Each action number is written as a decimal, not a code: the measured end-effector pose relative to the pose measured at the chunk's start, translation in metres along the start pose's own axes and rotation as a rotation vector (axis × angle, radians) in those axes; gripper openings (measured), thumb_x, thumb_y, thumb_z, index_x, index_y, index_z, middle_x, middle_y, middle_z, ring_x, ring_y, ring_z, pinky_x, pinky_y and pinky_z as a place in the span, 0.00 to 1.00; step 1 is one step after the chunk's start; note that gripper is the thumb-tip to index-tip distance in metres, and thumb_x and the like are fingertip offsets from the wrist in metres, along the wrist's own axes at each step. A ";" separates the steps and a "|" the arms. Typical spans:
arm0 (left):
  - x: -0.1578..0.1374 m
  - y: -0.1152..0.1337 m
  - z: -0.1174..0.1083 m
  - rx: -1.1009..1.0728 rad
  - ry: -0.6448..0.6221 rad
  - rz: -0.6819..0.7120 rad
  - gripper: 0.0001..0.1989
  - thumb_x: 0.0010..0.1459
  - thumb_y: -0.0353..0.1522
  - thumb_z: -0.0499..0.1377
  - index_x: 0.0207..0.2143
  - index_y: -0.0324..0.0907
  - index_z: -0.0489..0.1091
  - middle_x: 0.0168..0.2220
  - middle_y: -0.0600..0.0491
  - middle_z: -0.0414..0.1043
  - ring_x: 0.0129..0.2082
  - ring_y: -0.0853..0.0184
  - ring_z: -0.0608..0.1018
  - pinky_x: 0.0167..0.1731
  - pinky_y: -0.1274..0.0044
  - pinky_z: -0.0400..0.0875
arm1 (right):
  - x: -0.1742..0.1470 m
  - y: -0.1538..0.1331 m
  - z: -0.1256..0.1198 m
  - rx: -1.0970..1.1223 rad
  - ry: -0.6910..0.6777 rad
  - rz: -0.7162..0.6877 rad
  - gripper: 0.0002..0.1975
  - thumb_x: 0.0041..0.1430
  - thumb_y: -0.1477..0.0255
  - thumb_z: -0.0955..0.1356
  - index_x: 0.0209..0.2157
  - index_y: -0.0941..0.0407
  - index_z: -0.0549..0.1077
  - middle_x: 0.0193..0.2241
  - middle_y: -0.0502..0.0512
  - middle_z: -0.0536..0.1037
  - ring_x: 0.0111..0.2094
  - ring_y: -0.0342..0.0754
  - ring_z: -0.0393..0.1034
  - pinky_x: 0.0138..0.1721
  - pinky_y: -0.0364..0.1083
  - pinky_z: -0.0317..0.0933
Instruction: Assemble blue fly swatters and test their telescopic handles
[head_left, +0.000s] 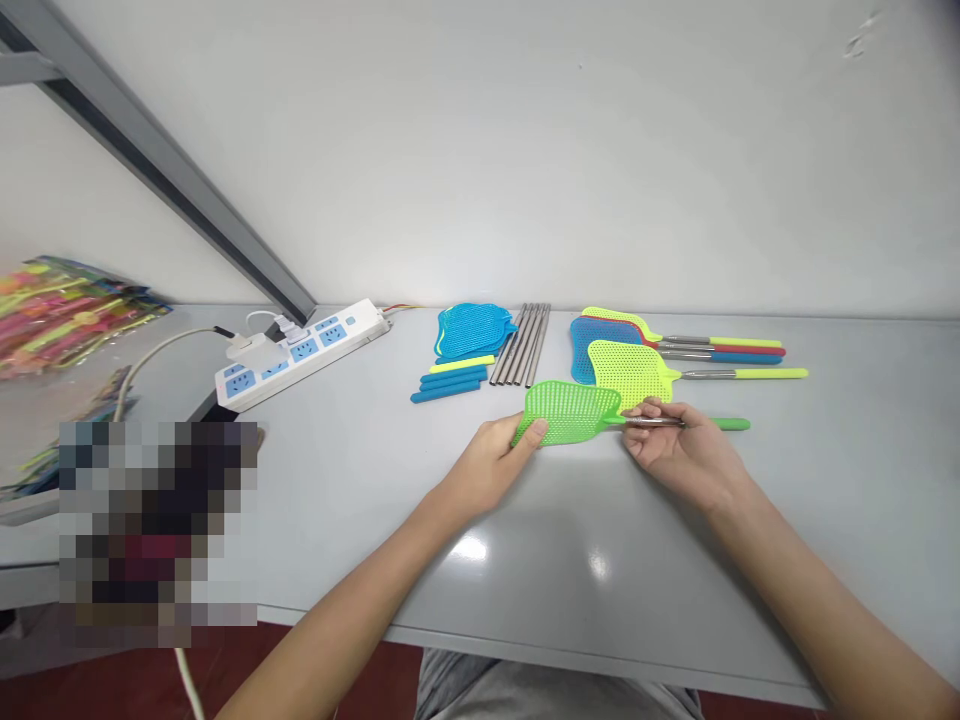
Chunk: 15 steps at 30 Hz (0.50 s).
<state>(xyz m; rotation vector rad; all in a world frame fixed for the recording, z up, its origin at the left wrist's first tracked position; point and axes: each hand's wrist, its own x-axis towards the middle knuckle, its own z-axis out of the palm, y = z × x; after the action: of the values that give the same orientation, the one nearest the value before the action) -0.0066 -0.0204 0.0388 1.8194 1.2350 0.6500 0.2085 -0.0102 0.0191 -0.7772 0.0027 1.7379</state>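
A green fly swatter (571, 412) with a metal shaft and green grip is held level above the table by both hands. My left hand (495, 455) pinches the far left edge of its mesh head, thumb on top. My right hand (679, 450) is closed around the metal shaft, and the green grip (731, 424) sticks out past it on the right. Just behind lies a yellow fly swatter (634, 368), partly covered by the green head. Beyond it, a blue fly swatter (592, 345) overlaps red and yellow ones, their handles pointing right.
Blue swatter heads (472, 330) lie stacked at the back, beside several metal rods (520, 345). Blue and yellow grip tubes (452, 380) lie in front of them. A white power strip (304, 355) with plugs sits left, near bagged colourful items (67, 315) and a pixelated patch.
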 end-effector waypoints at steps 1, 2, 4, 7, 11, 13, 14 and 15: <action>0.000 0.000 0.000 -0.002 -0.001 0.002 0.19 0.58 0.42 0.40 0.20 0.40 0.55 0.20 0.58 0.55 0.21 0.73 0.60 0.25 0.80 0.57 | 0.000 0.000 0.000 0.003 -0.001 0.003 0.07 0.46 0.82 0.58 0.24 0.55 0.55 0.20 0.47 0.57 0.21 0.41 0.59 0.17 0.41 0.57; 0.000 0.000 0.000 -0.003 -0.001 0.005 0.19 0.58 0.42 0.41 0.20 0.40 0.55 0.20 0.58 0.55 0.21 0.73 0.59 0.25 0.80 0.57 | 0.000 0.000 0.000 0.005 -0.002 0.007 0.07 0.46 0.82 0.58 0.24 0.55 0.55 0.19 0.47 0.57 0.21 0.41 0.59 0.17 0.41 0.57; 0.000 -0.001 0.000 -0.004 0.001 0.009 0.19 0.58 0.41 0.41 0.20 0.40 0.56 0.20 0.58 0.55 0.21 0.73 0.60 0.25 0.80 0.57 | 0.000 0.000 -0.001 0.003 -0.003 0.012 0.07 0.46 0.82 0.58 0.24 0.55 0.55 0.20 0.47 0.57 0.21 0.41 0.59 0.17 0.41 0.57; 0.000 -0.001 0.000 -0.003 0.004 0.011 0.19 0.58 0.42 0.41 0.20 0.40 0.58 0.20 0.57 0.57 0.22 0.73 0.60 0.25 0.80 0.58 | 0.001 0.000 -0.001 0.000 0.001 0.009 0.07 0.46 0.82 0.58 0.24 0.55 0.55 0.19 0.47 0.57 0.21 0.41 0.59 0.17 0.41 0.57; 0.000 0.000 0.000 -0.019 -0.007 0.021 0.19 0.58 0.41 0.41 0.22 0.40 0.59 0.21 0.57 0.58 0.22 0.72 0.62 0.26 0.80 0.58 | 0.001 0.000 0.000 0.005 0.004 0.008 0.07 0.45 0.82 0.59 0.24 0.56 0.55 0.19 0.47 0.57 0.21 0.41 0.59 0.17 0.40 0.57; 0.000 0.000 0.000 -0.029 -0.012 0.028 0.19 0.58 0.41 0.41 0.22 0.40 0.59 0.22 0.57 0.59 0.23 0.72 0.62 0.26 0.80 0.59 | 0.000 0.000 0.000 0.007 0.005 0.010 0.07 0.45 0.82 0.59 0.24 0.56 0.56 0.19 0.47 0.57 0.21 0.41 0.59 0.17 0.40 0.57; 0.000 0.000 0.000 -0.031 -0.012 0.031 0.19 0.58 0.41 0.41 0.22 0.40 0.59 0.22 0.57 0.59 0.23 0.72 0.62 0.27 0.80 0.59 | 0.000 0.000 0.000 0.008 0.006 0.011 0.07 0.45 0.82 0.59 0.24 0.56 0.56 0.19 0.47 0.58 0.21 0.41 0.59 0.17 0.40 0.57; 0.000 0.000 0.000 -0.031 -0.012 0.032 0.19 0.58 0.41 0.41 0.22 0.40 0.59 0.22 0.57 0.59 0.23 0.72 0.62 0.27 0.80 0.59 | 0.000 0.000 0.000 0.008 0.007 0.012 0.07 0.45 0.82 0.59 0.24 0.56 0.56 0.19 0.47 0.58 0.21 0.41 0.59 0.17 0.40 0.57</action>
<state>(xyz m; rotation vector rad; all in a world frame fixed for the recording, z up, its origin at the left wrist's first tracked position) -0.0064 -0.0206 0.0392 1.8182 1.1838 0.6713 0.2085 -0.0099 0.0188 -0.7792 0.0192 1.7455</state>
